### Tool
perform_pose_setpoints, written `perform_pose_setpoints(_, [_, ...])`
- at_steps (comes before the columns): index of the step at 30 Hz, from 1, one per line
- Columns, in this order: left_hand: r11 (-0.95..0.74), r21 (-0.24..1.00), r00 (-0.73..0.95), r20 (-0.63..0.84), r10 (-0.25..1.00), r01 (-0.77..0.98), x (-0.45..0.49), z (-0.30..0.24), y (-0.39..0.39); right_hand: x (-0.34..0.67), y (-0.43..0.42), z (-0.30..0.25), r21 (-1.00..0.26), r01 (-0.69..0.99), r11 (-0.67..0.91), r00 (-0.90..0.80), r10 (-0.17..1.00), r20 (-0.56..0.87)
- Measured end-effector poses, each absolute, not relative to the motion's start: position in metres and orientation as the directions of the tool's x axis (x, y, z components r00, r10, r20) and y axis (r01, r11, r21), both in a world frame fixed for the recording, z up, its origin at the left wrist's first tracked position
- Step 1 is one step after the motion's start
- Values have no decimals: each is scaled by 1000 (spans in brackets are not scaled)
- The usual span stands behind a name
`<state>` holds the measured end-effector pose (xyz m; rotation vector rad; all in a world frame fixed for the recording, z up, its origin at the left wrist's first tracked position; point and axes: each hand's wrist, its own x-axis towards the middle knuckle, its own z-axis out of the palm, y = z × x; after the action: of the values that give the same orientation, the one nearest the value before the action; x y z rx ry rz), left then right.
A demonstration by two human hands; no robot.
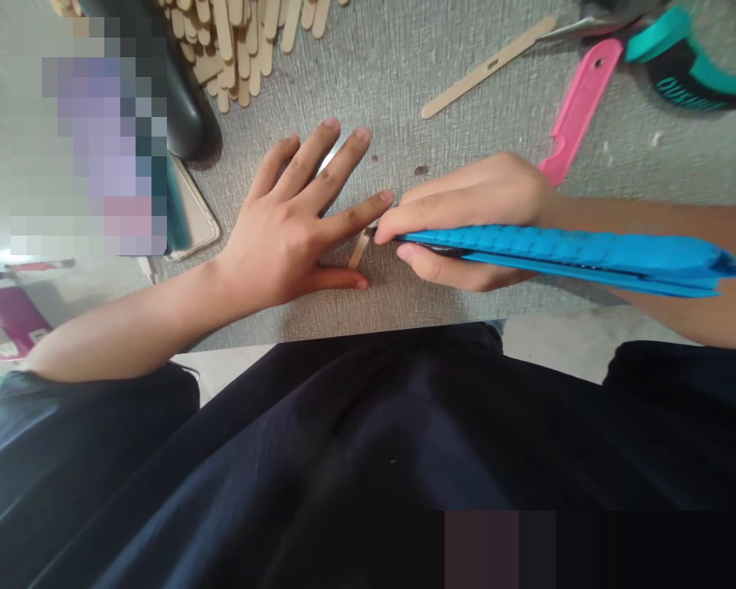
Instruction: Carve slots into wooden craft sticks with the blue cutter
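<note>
My left hand (pixel 288 221) lies on the grey textured table with its fingers spread. Its thumb and index finger rest at the two ends of a short piece of wooden craft stick (pixel 360 249), partly covered by them. In a pen-like hold, my right hand (pixel 466 213) is closed around a blue cutter knife (pixel 564 249). The knife's dark tip meets the stick's upper end beside my left index fingertip; fingers hide part of the blade end. The knife's handle slants back over my right wrist.
A pile of craft sticks (pixel 239 49) lies at the top. One notched stick (pixel 484 69), a pink handle (pixel 585 106) and teal-and-black scissors (pixel 680 61) are at upper right. A black rounded object (pixel 187 106) and a pale flat case (pixel 199 213) sit left.
</note>
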<state>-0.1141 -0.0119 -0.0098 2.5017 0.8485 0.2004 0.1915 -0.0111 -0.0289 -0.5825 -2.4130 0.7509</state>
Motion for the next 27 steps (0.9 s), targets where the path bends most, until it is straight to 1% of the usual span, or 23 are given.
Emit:
perform_pose_setpoints(2, [-692, 481, 800, -33, 600, 539, -113, -5, -12, 192, -11, -26, -604, 236, 761, -760, 532, 374])
perform_pose_setpoints(9, [-695, 462, 789, -19, 614, 551, -111, 2, -15, 190, -13, -24, -584, 240, 776, -733, 539, 415])
perform_pose_setpoints(11, [-693, 464, 787, -13, 617, 551, -110, 1, -15, 190, -13, -27, -589, 229, 775, -736, 534, 416])
perform_pose_setpoints(15, [-682, 473, 778, -13, 628, 558, -109, -1, -16, 188, -12, -29, -579, 191, 792, -718, 515, 468])
perform_pose_setpoints(17, [-683, 470, 778, -12, 628, 559, -108, -3, -16, 190, -13, -23, -598, 202, 775, -703, 540, 463])
perform_pose_setpoints(20, [-696, 457, 783, -1, 622, 553, -109, -6, -14, 194, -14, -5, -659, 255, 708, -695, 608, 384])
perform_pose_setpoints(22, [-705, 452, 783, 24, 622, 546, -112, -10, -12, 196, -15, 5, -688, 302, 660, -654, 668, 354])
perform_pose_setpoints(23, [-708, 449, 778, 46, 627, 545, -113, -12, -12, 196, -16, 8, -690, 309, 654, -634, 683, 363])
perform_pose_setpoints(26, [-733, 416, 742, 178, 646, 538, -116, -17, -14, 193, -15, 9, -685, 338, 645, -548, 727, 414])
perform_pose_setpoints(27, [-754, 390, 727, 249, 639, 529, -116, -17, -17, 192, -15, 7, -690, 344, 637, -519, 741, 426])
